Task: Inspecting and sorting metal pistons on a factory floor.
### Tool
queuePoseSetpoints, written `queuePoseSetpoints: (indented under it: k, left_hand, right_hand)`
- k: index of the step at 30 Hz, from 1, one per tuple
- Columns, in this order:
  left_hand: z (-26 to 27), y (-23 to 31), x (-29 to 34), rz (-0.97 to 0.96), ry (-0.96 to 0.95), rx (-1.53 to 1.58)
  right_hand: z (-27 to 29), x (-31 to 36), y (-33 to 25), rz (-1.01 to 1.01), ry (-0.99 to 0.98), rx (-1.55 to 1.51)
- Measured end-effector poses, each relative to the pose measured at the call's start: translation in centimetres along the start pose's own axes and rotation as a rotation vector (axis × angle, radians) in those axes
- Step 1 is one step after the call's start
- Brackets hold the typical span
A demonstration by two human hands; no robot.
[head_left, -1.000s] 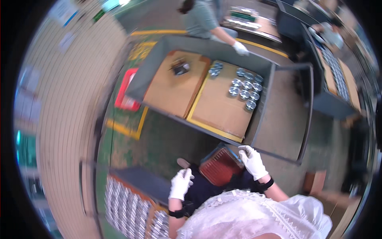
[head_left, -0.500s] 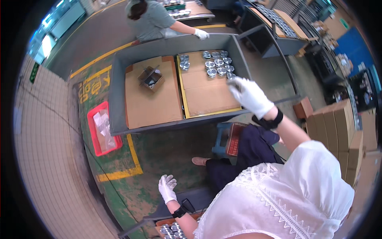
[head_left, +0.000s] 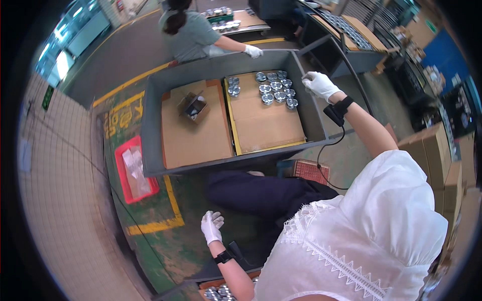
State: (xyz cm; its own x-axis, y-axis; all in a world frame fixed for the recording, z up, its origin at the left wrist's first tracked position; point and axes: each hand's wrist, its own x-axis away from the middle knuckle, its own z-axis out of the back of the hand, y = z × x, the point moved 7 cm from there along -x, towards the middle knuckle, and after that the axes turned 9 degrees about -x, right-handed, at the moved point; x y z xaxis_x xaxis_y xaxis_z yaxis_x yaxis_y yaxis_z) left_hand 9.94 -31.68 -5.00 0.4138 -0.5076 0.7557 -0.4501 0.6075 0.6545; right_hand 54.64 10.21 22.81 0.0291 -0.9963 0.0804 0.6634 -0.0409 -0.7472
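Note:
My white-gloved right hand [head_left: 320, 85] is closed over the right rim of a grey cart [head_left: 315, 116], its fingers curled at the edge. Inside the cart, round shiny metal parts [head_left: 277, 86] stand in rows on cardboard [head_left: 266, 125], with a smaller group of metal parts [head_left: 234, 86] to their left. My left hand [head_left: 212, 226], also gloved, hangs over the floor with fingers loosely bent and apart, holding nothing. Below it, near my left forearm, more metal parts [head_left: 219, 293] show in a second container, mostly cut off by the lower edge.
A small open cardboard box [head_left: 193, 106] sits in the cart's left half. A red tray [head_left: 125, 173] with clear plastic lies on the floor. Across the cart, a person's gloved hand [head_left: 253, 51] rests on the far rim. Under the near side is a red crate [head_left: 312, 170]; cartons [head_left: 427, 150] stand at right.
My right hand has moved from above the metal parts up and right to the cart's rim. My leg has swung left, and the view has shifted slightly. My left hand is about the same.

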Motion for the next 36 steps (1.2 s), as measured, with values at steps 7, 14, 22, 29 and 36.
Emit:
queuePoseSetpoints:
  k: [7, 14, 22, 29, 36]
  left_hand:
    - [4.2, -9.8, -0.4, -0.119, 0.211, 0.511]
    - [-3.4, -17.6, -15.3, -0.125, 0.394, 0.398]
    - [-3.8, -22.7, -11.5, -0.243, 0.764, 0.066]
    - [-20.0, -22.4, 3.7, -0.294, 0.804, 0.035]
    - [-23.8, -28.8, 11.1, -0.203, 0.871, 0.079]
  right_hand:
    - [-15.5, -5.3, 11.9, 0.340, -0.330, 0.835]
    - [-20.2, -14.8, 36.4, 0.061, -0.528, 1.243]
    - [-25.1, -20.4, 44.7, 0.088, -0.363, 0.865]
    - [-25.8, -23.0, 53.2, -0.342, 0.089, 0.096]
    - [-25.0, -23.2, 55.5, -0.434, 0.103, 0.148]
